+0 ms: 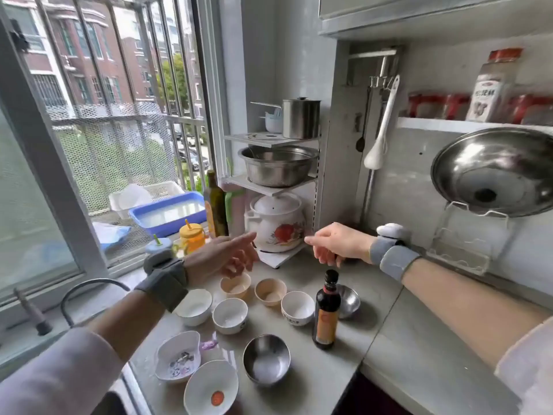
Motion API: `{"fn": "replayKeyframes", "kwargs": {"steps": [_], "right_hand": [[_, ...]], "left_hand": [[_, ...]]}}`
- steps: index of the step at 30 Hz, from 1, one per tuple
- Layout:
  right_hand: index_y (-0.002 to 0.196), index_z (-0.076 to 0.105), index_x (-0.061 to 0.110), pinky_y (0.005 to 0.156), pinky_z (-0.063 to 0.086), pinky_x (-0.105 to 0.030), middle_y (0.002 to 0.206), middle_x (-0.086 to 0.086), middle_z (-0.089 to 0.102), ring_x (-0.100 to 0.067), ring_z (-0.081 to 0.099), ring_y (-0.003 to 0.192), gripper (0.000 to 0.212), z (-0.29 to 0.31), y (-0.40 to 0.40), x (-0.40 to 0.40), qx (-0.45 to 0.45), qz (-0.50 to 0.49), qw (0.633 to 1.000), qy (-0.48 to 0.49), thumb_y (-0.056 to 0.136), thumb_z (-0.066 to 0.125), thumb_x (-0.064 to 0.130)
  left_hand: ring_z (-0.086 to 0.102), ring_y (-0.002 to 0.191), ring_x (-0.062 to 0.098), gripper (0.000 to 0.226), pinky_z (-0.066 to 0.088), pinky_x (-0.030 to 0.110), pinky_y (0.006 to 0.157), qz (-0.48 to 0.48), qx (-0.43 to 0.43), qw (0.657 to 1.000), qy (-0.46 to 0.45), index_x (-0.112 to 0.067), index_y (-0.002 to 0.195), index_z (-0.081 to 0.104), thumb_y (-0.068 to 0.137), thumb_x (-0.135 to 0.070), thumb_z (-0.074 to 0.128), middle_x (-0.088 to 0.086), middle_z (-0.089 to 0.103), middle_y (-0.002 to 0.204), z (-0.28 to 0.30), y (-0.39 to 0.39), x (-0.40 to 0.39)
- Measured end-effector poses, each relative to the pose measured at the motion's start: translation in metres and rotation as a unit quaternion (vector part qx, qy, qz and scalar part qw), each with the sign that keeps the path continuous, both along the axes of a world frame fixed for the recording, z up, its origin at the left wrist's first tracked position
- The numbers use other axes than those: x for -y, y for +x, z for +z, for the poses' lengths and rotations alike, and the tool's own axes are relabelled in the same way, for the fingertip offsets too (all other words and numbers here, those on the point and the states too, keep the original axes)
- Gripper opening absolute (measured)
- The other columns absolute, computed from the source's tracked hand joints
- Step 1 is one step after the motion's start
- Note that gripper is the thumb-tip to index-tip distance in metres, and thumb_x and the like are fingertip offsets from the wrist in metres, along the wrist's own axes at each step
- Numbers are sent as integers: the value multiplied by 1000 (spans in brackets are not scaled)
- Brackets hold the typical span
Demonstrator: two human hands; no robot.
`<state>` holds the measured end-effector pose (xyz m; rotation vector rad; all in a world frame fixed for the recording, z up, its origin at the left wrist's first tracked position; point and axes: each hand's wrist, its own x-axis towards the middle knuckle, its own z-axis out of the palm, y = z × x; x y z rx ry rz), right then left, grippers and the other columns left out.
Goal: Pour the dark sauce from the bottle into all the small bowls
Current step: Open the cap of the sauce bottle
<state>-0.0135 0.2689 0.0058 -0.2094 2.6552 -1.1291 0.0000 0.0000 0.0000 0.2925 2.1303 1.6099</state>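
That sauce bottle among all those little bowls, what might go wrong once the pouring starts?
The tall, narrow sauce bottle stands tight between a white bowl and a steel bowl; a careless grab by the right hand could tip it or knock them. The bowls are small and crowded, so dark sauce may splash onto the counter. The cap looks on.

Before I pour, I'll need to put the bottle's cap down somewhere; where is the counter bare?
The widest bare patch is right of the sauce bottle, on the grey counter under the right forearm. A smaller patch lies at the counter's near edge, right of the steel bowl. Left of the bottle it is crowded: small bowls sit close together, with the left hand above them.
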Motion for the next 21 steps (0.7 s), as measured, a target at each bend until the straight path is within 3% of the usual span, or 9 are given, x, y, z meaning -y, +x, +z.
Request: {"fn": "replayKeyframes", "kwargs": {"steps": [4, 7, 9, 12, 14, 18, 21], "right_hand": [[98, 68, 11, 74, 44, -23, 94, -4, 70, -14, 59, 81, 17, -38, -20, -35, -45, -17, 982, 185, 92, 63, 26], [118, 64, 11, 84, 45, -25, 114, -9, 69, -15, 57, 91, 32, -66, -43, -59, -23, 31, 980, 197, 89, 67, 21], [125, 61, 12, 90, 45, -26, 118, -10, 67, -18, 60, 98, 40, -77, -58, -66, -15, 82, 974, 212, 87, 70, 20], [125, 63, 14, 89, 47, -25, 116, -9, 69, -20, 64, 106, 43, -90, -81, -73, -20, 178, 960, 214, 83, 73, 20], [121, 66, 15, 82, 47, -22, 110, -6, 71, -18, 64, 98, 41, -92, -93, -76, -31, 237, 948, 212, 81, 75, 21], [108, 69, 9, 71, 44, -24, 99, -8, 72, -19, 62, 85, 36, -96, -104, -76, -88, 320, 916, 223, 77, 80, 22], [104, 69, 6, 75, 47, -29, 96, -11, 72, -23, 64, 88, 33, -100, -111, -77, -105, 349, 910, 199, 77, 80, 21]], "left_hand": [[58, 63, 9, 21, 48, 14, 53, 27, -31, 996, -75, -11, 96, 70, 93, -29, 59, 5, 68, 86, -43, -13, -36], [59, 68, 7, 25, 47, 9, 50, 51, -33, 993, -104, -8, 110, 68, 89, -21, 66, 6, 69, 93, -80, -32, -72], [62, 76, 9, 35, 50, 12, 58, 56, -32, 990, -125, -6, 117, 65, 85, -19, 70, 10, 71, 107, -103, -46, -93], [64, 100, 19, 49, 54, 30, 91, 79, -33, 986, -144, -5, 125, 60, 80, -16, 75, 15, 66, 123, -136, -60, -121], [61, 111, 18, 57, 48, 30, 102, 70, -48, 979, -187, -9, 130, 57, 77, -20, 77, 9, 62, 128, -155, -62, -138], [55, 122, 15, 71, 44, 35, 107, 53, -99, 960, -255, -24, 131, 56, 66, -43, 78, -2, 58, 132, -186, -61, -165], [63, 108, 14, 62, 50, 34, 96, 56, -110, 963, -239, -24, 119, 63, 62, -43, 78, -5, 66, 119, -199, -64, -178]]}}
